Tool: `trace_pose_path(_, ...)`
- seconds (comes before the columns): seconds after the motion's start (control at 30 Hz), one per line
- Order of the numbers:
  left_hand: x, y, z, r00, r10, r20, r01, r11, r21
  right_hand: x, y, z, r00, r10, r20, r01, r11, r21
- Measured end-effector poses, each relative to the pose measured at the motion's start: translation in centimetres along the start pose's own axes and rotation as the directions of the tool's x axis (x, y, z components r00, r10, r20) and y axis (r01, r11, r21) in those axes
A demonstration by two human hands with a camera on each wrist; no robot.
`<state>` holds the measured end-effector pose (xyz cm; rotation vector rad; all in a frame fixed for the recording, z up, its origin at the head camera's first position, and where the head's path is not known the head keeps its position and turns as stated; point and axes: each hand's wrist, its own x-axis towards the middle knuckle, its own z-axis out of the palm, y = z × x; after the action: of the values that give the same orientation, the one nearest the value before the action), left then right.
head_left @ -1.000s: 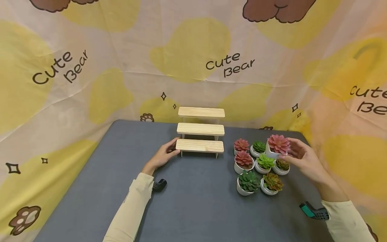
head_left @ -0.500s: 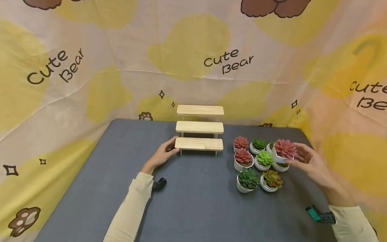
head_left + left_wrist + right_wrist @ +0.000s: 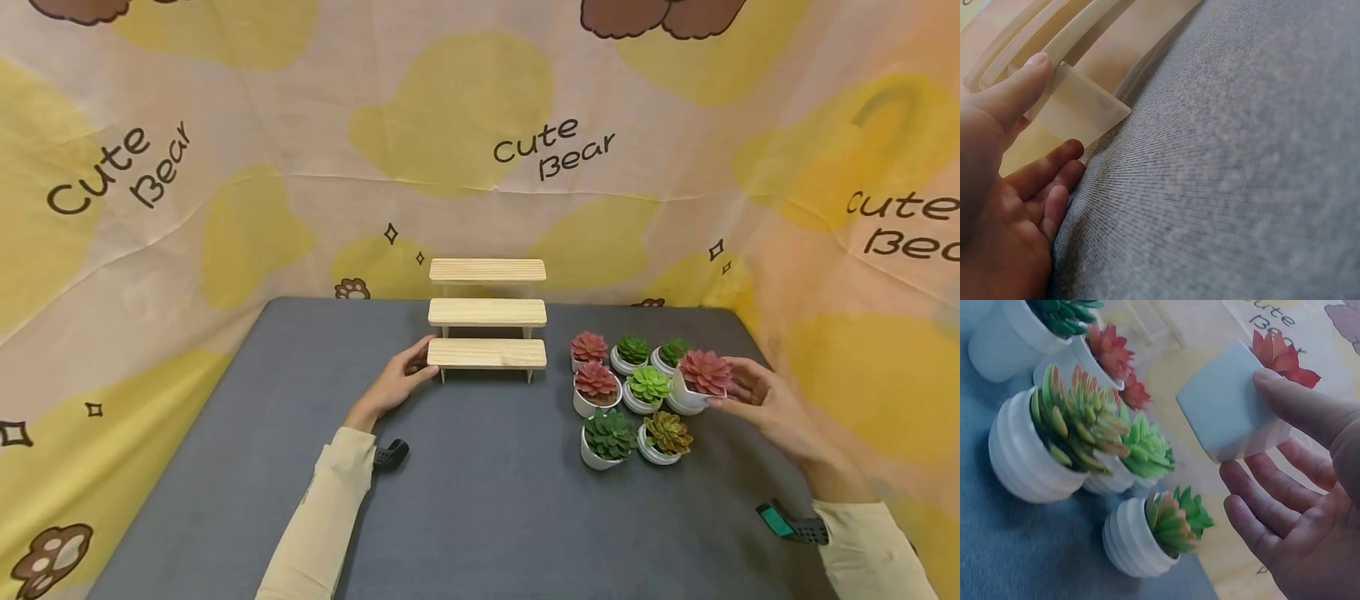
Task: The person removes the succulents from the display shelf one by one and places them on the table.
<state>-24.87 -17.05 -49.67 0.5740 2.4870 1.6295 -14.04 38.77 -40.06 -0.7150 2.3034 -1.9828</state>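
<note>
A three-step wooden display stand (image 3: 487, 353) rises toward the back of the table. My left hand (image 3: 392, 385) grips the left end of its lowest step. In the left wrist view the thumb lies on the board's edge, and the other fingers are beside the pale, see-through leg (image 3: 1088, 103). My right hand (image 3: 772, 408) holds a pink-red potted succulent (image 3: 705, 372), thumb on one side of its smooth white angular pot (image 3: 1225, 403) and fingers on the other. This plant is tilted above the table and overlaps a ribbed white pot behind it in the head view.
Several potted succulents stand grouped right of the stand: two red ones, a dark green one (image 3: 609, 435), a bright green one (image 3: 648, 383), an orange-green one (image 3: 666, 435) and others behind. A patterned cloth (image 3: 450, 150) hangs along the grey table's (image 3: 465, 500) back edge.
My right hand moved the red succulent rightward and slightly down, over the right side of the group. My left hand stays on the stand; the head view has shifted a little.
</note>
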Motion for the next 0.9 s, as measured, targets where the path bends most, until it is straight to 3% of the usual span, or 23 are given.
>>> trace_pose_path(0.33,-0.1,0.2,0.1,1.0,-0.013,-0.002,0.013,1.0,0.01,-1.9,1.2,-1.6,0.999,0.052,-0.002,-0.052,0.994,-0.094)
trace_pose_path(0.63,-0.1,0.4,0.0,1.0,0.001,-0.008,-0.002,1.0,-0.03,-2.9,2.1,-2.6,0.996,0.089,0.016,-0.089,0.995,-0.054)
trace_pose_path(0.9,-0.1,0.7,0.0,1.0,-0.01,-0.008,0.01,1.0,-0.006,-3.7,2.5,-3.3,0.981,0.192,-0.04,-0.195,0.948,-0.25)
